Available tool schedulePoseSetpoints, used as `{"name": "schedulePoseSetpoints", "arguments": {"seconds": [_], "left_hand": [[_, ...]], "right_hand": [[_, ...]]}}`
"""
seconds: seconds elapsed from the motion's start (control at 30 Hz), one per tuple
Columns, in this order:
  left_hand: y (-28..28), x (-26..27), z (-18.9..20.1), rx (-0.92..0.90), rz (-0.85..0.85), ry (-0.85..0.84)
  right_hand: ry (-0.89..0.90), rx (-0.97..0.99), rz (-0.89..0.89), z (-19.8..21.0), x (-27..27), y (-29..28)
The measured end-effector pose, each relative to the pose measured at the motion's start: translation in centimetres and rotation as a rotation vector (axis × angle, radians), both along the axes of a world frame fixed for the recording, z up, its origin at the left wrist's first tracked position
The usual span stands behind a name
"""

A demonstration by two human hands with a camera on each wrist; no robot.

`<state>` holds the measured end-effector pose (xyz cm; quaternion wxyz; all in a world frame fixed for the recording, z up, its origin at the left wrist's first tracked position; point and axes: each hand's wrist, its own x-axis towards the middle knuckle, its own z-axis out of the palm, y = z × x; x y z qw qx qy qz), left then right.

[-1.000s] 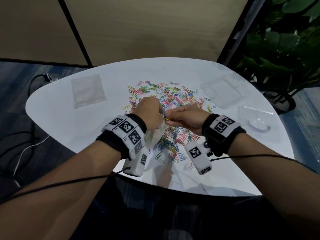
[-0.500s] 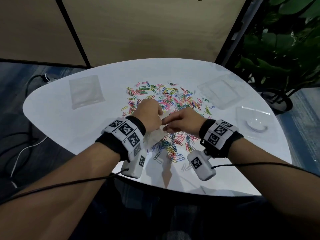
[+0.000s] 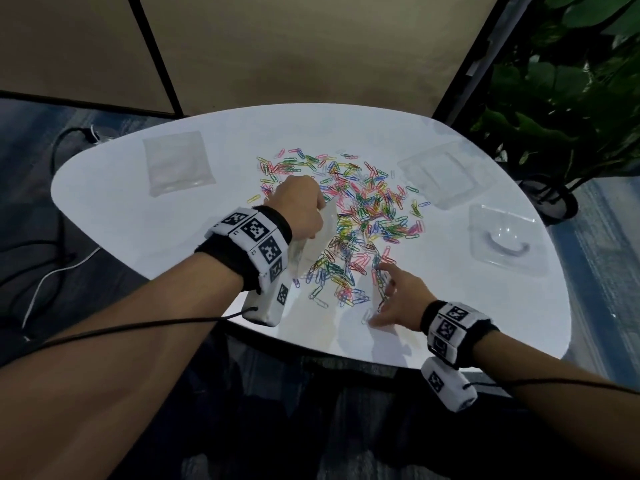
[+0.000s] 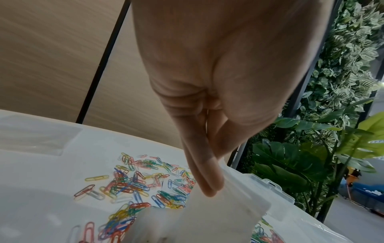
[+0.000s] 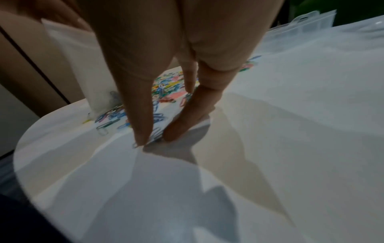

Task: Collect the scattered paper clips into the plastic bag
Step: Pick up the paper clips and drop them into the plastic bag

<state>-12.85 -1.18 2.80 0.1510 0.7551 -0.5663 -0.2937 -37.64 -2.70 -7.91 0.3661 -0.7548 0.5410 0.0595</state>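
Note:
Several coloured paper clips (image 3: 360, 216) lie scattered in a pile on the white table (image 3: 138, 220). My left hand (image 3: 301, 202) pinches the top edge of the clear plastic bag (image 3: 313, 244), which hangs upright at the pile's left side with its bottom on the table. In the left wrist view the fingers (image 4: 207, 185) grip the bag (image 4: 218, 213) above the clips (image 4: 133, 185). My right hand (image 3: 384, 299) reaches down at the pile's near edge. In the right wrist view, thumb and forefinger tips touch the table on either side of a pale clip (image 5: 154, 134).
A second clear bag (image 3: 176, 164) lies flat at the far left. Two clear plastic trays (image 3: 446, 174) (image 3: 505, 244) sit at the right. A potted plant (image 3: 571, 98) stands beyond the table's right side. Cables (image 3: 52, 271) run over the floor at the left.
My right hand has left the bag's mouth and moved toward me and rightward, down to the near edge of the pile. The left hand still holds the bag upright.

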Motion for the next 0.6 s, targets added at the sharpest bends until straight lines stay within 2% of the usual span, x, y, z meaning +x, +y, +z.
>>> {"name": "schedulePoseSetpoints", "arguments": {"seconds": [0.13, 0.23, 0.43, 0.6], "left_hand": [[0.2, 0.1, 0.1, -0.008, 0.003, 0.007], [0.4, 0.8, 0.0, 0.005, 0.002, 0.001], [0.5, 2.2, -0.4, -0.015, 0.015, -0.03], [0.5, 2.5, -0.4, -0.017, 0.025, -0.019]], "right_hand": [[-0.09, -0.107, -0.072, -0.9, 3.3, 0.3], [-0.045, -0.182, -0.06, -0.7, 5.3, -0.5], [0.088, -0.231, 0.196, -0.2, 6.4, -0.3], [0.079, -0.367, 0.294, 0.0, 8.0, -0.2]]}}
